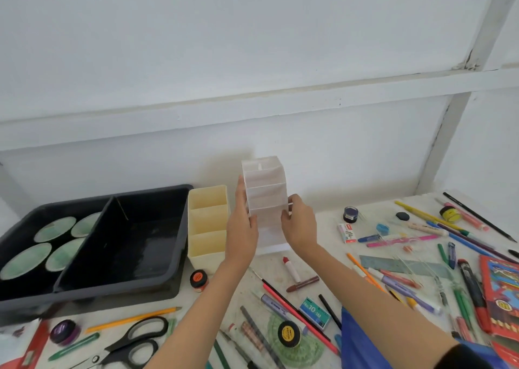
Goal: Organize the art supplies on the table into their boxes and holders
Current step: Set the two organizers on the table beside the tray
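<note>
While the left grip (243, 228) and right grip (299, 225) clasp the clear holder (265, 189) by its sides beside the cream holder (207, 222), its smooth walls may slip, dropping it on the desk (328, 256)

Left hand (242, 228), right hand (299, 225) — both raised, gripping.

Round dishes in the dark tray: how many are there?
4 round dishes, all in the left compartment of the dark tray: back left, back right, front left, front right. The divider partly hides the back right one.
</note>
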A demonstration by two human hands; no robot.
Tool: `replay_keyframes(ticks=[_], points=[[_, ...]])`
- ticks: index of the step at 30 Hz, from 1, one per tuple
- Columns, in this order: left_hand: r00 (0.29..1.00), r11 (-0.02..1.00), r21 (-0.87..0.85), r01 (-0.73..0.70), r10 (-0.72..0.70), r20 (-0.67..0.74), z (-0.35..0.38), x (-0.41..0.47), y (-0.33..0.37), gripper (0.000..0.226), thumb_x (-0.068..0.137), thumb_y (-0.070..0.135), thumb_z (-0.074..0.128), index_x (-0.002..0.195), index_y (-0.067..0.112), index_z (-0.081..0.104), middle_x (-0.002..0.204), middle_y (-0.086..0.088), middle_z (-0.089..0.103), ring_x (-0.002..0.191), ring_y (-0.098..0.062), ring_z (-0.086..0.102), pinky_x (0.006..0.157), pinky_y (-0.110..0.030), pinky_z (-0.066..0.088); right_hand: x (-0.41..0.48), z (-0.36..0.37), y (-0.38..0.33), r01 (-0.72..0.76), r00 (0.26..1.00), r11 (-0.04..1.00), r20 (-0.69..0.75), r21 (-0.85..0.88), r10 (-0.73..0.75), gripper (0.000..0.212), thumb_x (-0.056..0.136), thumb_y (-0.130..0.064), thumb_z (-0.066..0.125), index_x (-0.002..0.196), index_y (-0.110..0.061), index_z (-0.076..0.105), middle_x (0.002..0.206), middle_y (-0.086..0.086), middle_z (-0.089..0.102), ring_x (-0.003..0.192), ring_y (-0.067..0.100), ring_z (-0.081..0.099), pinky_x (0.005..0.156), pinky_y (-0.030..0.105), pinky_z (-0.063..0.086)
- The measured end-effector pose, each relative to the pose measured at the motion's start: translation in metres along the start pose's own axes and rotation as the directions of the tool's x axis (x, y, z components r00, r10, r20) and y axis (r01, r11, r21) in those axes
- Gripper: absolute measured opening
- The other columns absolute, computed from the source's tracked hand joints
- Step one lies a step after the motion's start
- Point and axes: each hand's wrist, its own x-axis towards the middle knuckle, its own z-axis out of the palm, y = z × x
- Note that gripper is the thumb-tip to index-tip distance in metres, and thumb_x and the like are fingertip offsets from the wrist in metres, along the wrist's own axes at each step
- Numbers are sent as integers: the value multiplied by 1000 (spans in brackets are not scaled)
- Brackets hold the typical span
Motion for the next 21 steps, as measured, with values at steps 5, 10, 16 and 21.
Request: replay_keyframes(ticks=[5,10,16,21], points=[[994,949,302,-86,62,90,-15,-1,-11,86,94,0,47,145,50,-1,157,-1,17,89,-2,56,68,-9,45,-4,17,-4,51,999,999,3,-5,-51,8,92,-2,45,100,-5,48,83,11,64,67,27,58,59,42,50],[959,580,787,-210,278,52,-28,14,-19,85,77,7,76,147,19,30,157,-12,10,145,-32,8,114,-40,18,-5,27,-8,77,997,994,12,71,-79,15,92,-2,49,106,-5,48,94,11,67,77,26,63,66,45,54],[939,379,877,-296,283,194,-56,16,-24,64,75,17,78,131,12,48,155,-13,22,144,-31,14,117,-37,-6,-15,36,-9,137,989,981,41,135,-143,21,92,-4,54,111,-7,46,110,12,67,90,27,66,71,43,56],[920,422,842,-335,339,196,-58,18,-26,47,71,10,78,114,11,59,149,-14,36,140,-30,27,115,-41,11,-12,35,-6,140,987,980,65,141,-150,21,92,-4,53,110,-7,45,110,13,68,89,27,68,68,38,56]])
